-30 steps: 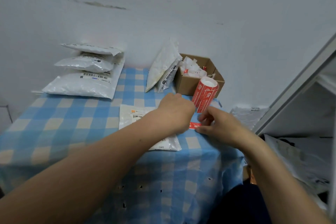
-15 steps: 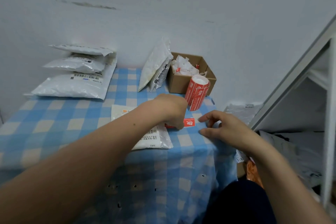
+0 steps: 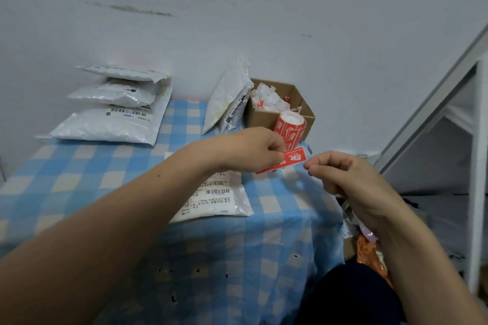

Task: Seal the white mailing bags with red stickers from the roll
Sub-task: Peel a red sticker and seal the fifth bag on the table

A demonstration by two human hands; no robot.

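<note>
While the left hand [image 3: 253, 150] pinches a red sticker [image 3: 293, 159] in the air in front of the cardboard box [image 3: 264, 119], the right hand [image 3: 348, 179] is curled at the sticker's free end.

Whether the right hand grips the sticker cannot be told. The sticker roll [image 3: 289, 128] leans against the box's front. One white mailing bag [image 3: 214, 198] lies flat on the tabletop [image 3: 79, 177] nearer than the box, partly under the left forearm; more bags [image 3: 111, 113] are stacked well left of the box.

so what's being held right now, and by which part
The left hand pinches a red sticker partway along, leaving its right end free. The right hand is curled just beside that end; whether it touches cannot be told.
</note>
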